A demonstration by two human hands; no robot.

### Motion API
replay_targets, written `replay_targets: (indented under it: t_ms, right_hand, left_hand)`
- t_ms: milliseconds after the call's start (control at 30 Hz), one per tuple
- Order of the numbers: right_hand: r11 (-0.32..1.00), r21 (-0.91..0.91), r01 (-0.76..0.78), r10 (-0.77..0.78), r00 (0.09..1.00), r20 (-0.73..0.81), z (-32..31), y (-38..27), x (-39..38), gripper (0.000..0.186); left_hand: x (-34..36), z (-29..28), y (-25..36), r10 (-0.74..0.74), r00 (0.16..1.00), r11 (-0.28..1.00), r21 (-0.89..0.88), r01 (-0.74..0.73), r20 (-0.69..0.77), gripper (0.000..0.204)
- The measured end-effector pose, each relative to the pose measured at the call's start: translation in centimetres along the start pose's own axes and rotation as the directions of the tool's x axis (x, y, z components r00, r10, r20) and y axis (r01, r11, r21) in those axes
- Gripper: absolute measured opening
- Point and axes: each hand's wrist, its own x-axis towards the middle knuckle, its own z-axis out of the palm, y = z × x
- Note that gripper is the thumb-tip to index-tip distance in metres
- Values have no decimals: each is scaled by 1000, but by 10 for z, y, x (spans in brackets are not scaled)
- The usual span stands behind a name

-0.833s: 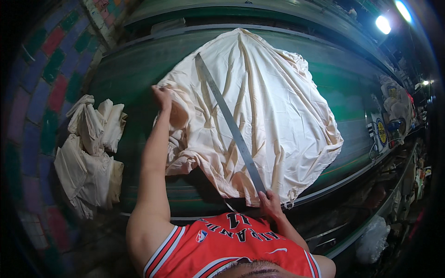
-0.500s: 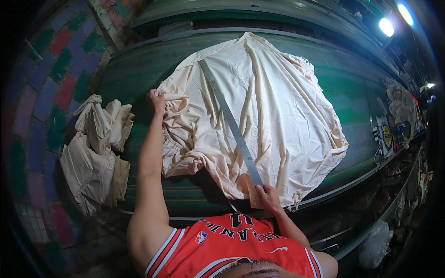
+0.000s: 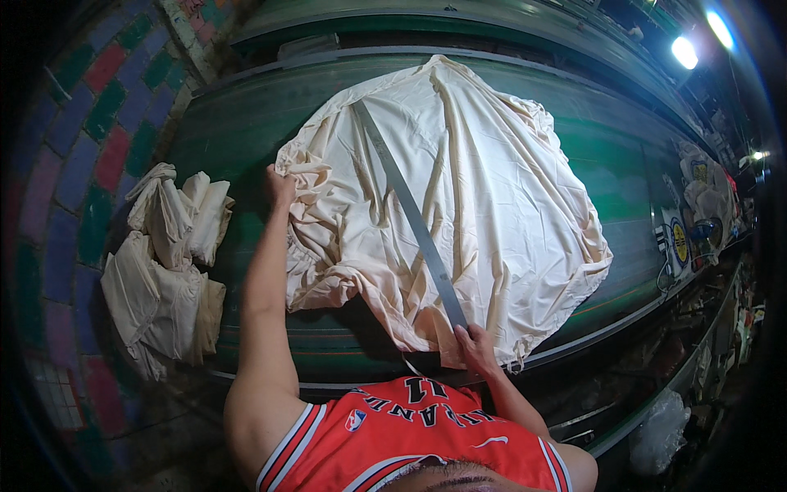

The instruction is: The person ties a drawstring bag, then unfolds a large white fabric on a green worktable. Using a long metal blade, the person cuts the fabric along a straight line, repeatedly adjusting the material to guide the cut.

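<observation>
A large cream cloth with gathered, wrinkled edges lies spread over the green table. Across it, slanting from the far left toward my body, rests a long flat metal ruler. My left hand is closed on the bunched left edge of the cloth, arm stretched out. At the near edge, my right hand grips the ruler's near end, its thumb on top; the cloth's hem lies beside and partly under those fingers.
Folded cream cloths are piled to the left of the green table. Along the right side are a printed panel with a yellow-and-blue round emblem and bunched fabric. A clear plastic bag hangs low at right.
My left hand has shifted very slightly toward me at the cloth's edge. The ruler, the cloth and my right hand stay almost where they were.
</observation>
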Motion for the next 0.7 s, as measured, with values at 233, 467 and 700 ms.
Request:
replay_targets:
  t_ms: [233,467,700]
  right_hand:
    - [997,-34,69,-70,997,-28,33,0,39,46]
    - [994,55,-90,84,992,92,44,-20,47,44]
    - [992,124,-16,21,999,-41,30,-18,17,38]
  left_hand:
    - [-51,21,-12,453,879,884,204,-420,-153,48]
    - [-154,40,-6,518,757,828,-11,-561,398,46]
    - [-147,33,-29,56,804,928,267,-261,592,75]
